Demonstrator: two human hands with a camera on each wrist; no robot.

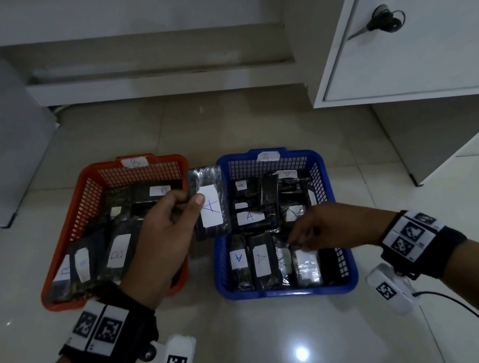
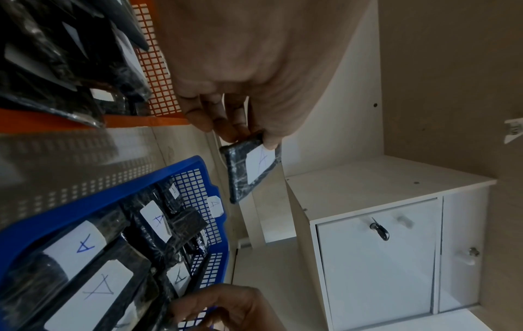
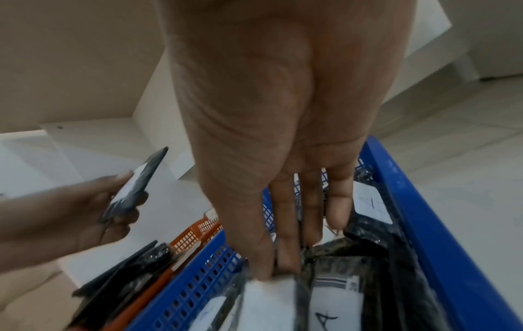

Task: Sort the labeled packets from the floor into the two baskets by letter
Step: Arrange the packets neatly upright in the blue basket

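Note:
My left hand (image 1: pixel 185 203) holds a black packet with a white A label (image 1: pixel 209 207) upright in the air, over the gap between the two baskets. Thumb and fingers pinch its edge (image 2: pixel 251 170). The orange basket (image 1: pixel 62 232), tagged B, holds several B packets. The blue basket (image 1: pixel 280 293), tagged A, holds several A packets. My right hand (image 1: pixel 298 239) reaches into the blue basket's front right part. Its thumb and index finger pinch the top edge of a white-labelled packet (image 3: pixel 271 295) lying there. That packet's letter is hidden.
A white cabinet door with a key (image 1: pixel 385 21) stands at the right, its lower edge above the floor. A low white shelf (image 1: pixel 154 79) runs behind the baskets. Glossy floor tiles (image 1: pixel 272 347) lie in front. A cable (image 1: pixel 469 311) trails from my right wrist.

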